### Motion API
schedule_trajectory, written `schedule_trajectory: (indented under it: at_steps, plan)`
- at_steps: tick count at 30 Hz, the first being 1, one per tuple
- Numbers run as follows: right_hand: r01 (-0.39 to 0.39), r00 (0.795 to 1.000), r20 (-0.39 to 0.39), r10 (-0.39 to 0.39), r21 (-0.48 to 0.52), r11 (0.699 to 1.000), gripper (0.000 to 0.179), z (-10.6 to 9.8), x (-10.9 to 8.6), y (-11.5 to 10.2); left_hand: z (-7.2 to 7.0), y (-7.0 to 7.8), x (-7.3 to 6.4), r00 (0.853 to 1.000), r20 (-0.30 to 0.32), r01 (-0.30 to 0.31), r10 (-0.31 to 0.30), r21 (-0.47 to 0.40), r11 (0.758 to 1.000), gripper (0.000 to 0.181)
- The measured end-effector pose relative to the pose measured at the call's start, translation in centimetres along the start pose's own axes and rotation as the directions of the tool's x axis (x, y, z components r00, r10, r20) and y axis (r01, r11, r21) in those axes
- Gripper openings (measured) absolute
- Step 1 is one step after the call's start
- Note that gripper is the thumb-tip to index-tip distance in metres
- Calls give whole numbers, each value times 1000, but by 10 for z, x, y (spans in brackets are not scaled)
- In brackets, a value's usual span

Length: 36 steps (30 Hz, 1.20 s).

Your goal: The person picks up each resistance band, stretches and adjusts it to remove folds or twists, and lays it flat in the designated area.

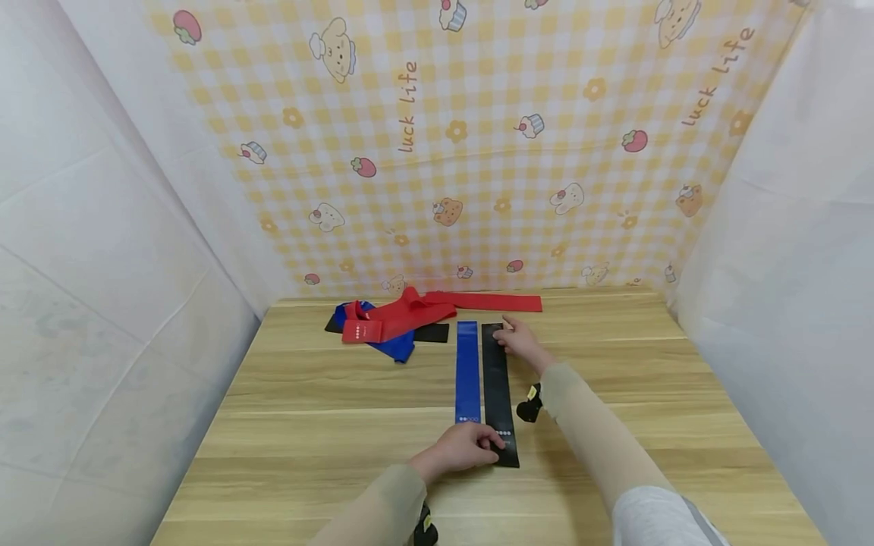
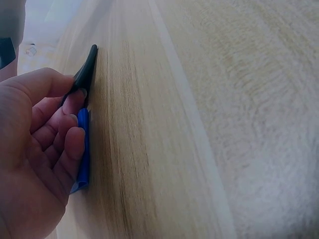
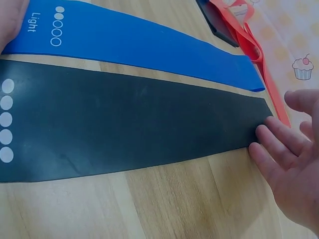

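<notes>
A black resistance band (image 1: 497, 379) lies flat and stretched lengthwise on the table, white dots printed near its near end. Alongside it, a little to the left, is a blue resistance band (image 1: 467, 371) marked "Light" in the right wrist view. My left hand (image 1: 464, 446) pinches the black band's near end between thumb and index finger; the left wrist view shows that end (image 2: 87, 72) slightly raised, the other fingers curled beside the blue band (image 2: 83, 149). At the far end, my right hand (image 3: 294, 149) touches the black band (image 3: 139, 124) with fairly straight fingertips, thumb apart.
Toward the back left of the wooden table (image 1: 307, 440), a red band (image 1: 410, 315) lies in loose folds over another blue band (image 1: 399, 350) and another black band (image 1: 432, 333). A yellow checked cloth (image 1: 478, 167) hangs behind; white sheets flank both sides.
</notes>
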State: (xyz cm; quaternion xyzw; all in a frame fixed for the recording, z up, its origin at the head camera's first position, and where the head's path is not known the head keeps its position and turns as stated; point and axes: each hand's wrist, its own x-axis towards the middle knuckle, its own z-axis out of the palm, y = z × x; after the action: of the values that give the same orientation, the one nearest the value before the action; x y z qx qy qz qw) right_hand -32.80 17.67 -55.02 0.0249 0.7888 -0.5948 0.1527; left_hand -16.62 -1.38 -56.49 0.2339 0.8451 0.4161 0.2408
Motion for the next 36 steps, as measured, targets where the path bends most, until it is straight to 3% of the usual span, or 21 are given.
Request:
schedule_trajectory:
  at_steps: [3, 10, 15, 20, 27, 31, 35, 36]
  plan:
    - [14, 1000, 16, -14, -30, 999, 61, 2, -1, 0, 0, 1, -1, 1000, 0, -2, 2, 4, 1000, 12]
    - [51, 999, 3, -51, -176, 983, 41, 5, -7, -1, 1, 2, -2, 1000, -5, -6, 6, 22, 1000, 13]
    - [98, 993, -33, -112, -295, 951, 36, 12, -11, -5, -5, 2, -2, 999, 36, 2, 1, -85, 996, 13]
    - [155, 985, -22, -172, -335, 929, 35, 29, -21, -17, -25, 1, -6, 999, 35, 15, -8, -206, 979, 17]
    - [230, 971, 16, -237, -325, 917, 30, 64, -37, -21, -71, -19, -14, 994, -107, -10, -16, -239, 971, 21]
    - [266, 963, 46, -265, -314, 912, 28, 85, -40, -17, -97, -32, -20, 972, -215, 29, -90, -271, 962, 22]
    - [273, 959, 144, -243, -257, 927, 30, 104, -40, -14, -111, -48, -21, 920, -336, 99, -199, -290, 952, 22]
    - [272, 957, 169, -235, -244, 931, 31, 108, -40, -13, -112, -56, -19, 901, -374, 113, -221, -290, 950, 22]
